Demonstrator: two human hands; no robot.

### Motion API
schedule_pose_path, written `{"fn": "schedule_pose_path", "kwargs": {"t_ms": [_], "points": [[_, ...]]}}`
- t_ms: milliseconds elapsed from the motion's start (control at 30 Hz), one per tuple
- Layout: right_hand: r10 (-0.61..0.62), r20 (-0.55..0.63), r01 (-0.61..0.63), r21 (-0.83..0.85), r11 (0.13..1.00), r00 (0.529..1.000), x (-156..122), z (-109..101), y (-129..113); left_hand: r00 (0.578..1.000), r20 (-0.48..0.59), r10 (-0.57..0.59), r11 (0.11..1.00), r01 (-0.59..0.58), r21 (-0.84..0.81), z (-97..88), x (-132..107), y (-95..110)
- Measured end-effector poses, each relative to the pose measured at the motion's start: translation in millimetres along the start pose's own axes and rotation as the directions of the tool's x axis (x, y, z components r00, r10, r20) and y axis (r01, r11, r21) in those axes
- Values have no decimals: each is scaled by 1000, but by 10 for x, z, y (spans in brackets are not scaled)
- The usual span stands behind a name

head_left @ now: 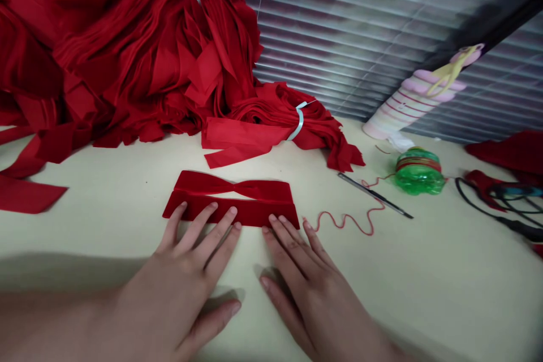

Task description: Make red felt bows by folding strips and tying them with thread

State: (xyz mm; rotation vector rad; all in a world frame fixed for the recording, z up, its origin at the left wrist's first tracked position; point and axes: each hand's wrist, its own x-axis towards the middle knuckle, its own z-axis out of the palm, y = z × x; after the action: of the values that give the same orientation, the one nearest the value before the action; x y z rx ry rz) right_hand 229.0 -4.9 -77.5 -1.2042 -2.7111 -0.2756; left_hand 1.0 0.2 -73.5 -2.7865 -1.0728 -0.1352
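Left hand [182, 288] and right hand [307, 288] are spreading wide, grips unpinched, fingertips pressing the red velvet bow [237, 212] evenly against the worktop [424, 271]!

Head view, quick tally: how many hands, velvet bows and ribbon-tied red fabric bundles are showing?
Hands: 2 (left hand, right hand)
Red velvet bow: 1
Ribbon-tied bundles: 2 (large red bundle, small red bundle)
Total: 5

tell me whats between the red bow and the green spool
In the head view, a wavy red thread and a thin metal tool lie on the table between the red bow and the green spool.
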Motion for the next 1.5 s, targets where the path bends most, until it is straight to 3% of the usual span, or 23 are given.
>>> {"fn": "schedule_pose_path", "kwargs": {"t_ms": [433, 500, 567, 633, 733, 800, 900, 967, 1000, 1033, 1067, 1133, 1200, 1333, 1433, 1500], "points": [[45, 26, -48, 106, 993, 999, -6, -19, -45, 996, -82, 25, 999, -23, 33, 3, 38, -20], [48, 1, -47, 145, 988, 999, 9, -56, -2, 997, -80, 22, 999, -19, 36, 18, 16, -19], [68, -102, -52, 150, 987, 992, 15, -115, 132, 997, -73, 23, 999, -20, 35, 32, -6, -21], [146, -267, -117, 121, 986, 952, -4, -183, 363, 997, -78, 30, 999, -27, 36, 44, -18, -29], [362, -421, -343, 124, 931, 832, -85, -261, 795, 994, -102, 34, 998, -29, 49, 56, -15, -42], [464, -395, -446, 144, 883, 793, -152, -291, 1043, 993, -115, 35, 998, -29, 57, 63, -9, -45], [440, -148, -412, 186, 892, 886, -250, -351, 1276, 991, -129, 43, 998, -36, 58, 67, -7, -43], [442, -76, -419, 209, 883, 894, -336, -422, 1386, 986, -157, 55, 997, -46, 56, 50, -11, -41], [497, -117, -467, 213, 858, 860, -392, -463, 1446, 981, -184, 66, 997, -58, 52, 35, -14, -41], [581, -193, -540, 227, 811, 791, -458, -502, 1514, 973, -213, 92, 995, -84, 46, 15, -19, -39], [666, -273, -618, 250, 746, 694, -531, -532, 1590, 960, -247, 136, 991, -130, 38, -8, -23, -37], [790, -327, -727, 318, 609, 519, -676, -545, 1748, 916, -305, 259, 963, -269, 11, -50, -30, -25], [829, -289, -769, 317, 555, 479, -775, -483, 1875, 874, -324, 363, 919, -394, -34, -76, -21, 0], [804, -89, -778, 209, 592, 588, -744, -220, 1920, 873, -295, 388, 889, -439, -129, -78, 121, 108], [746, -11, -732, 185, 656, 665, -625, -66, 1834, 880, -269, 392, 888, -438, -139, -129, 384, 237], [713, 16, -704, 176, 688, 701, -565, -20, 1784, 912, -226, 343, 910, -382, -160, -209, 623, 336]]}}
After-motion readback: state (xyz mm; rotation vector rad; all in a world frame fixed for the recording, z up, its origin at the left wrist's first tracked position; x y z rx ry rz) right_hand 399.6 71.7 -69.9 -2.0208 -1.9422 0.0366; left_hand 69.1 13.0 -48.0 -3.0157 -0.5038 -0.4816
